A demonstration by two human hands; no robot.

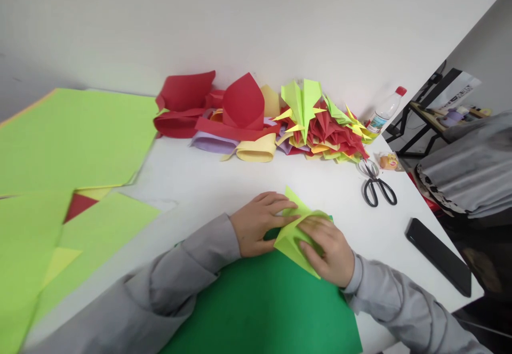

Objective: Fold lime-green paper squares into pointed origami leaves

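Observation:
A partly folded sheet of lime-green paper (288, 238) lies tilted over a large dark green sheet (264, 300), with one flap bent up. At its left side, my left hand (260, 223) has its fingertips on the paper and its thumb at the lower edge. My right hand (330, 250) grips the paper from the right, fingers tucked under the raised flap and thumb on the near part. Some of the right fingertips are hidden by the flap.
Large lime-green sheets (80, 135) cover the table's left. Along the wall are rolled red paper pieces (244, 103) and a pile of folded paper shapes (320, 127). To the right are a bottle (384, 113), scissors (376, 186), a small wrapped snack (389, 161) and a black phone (439, 257).

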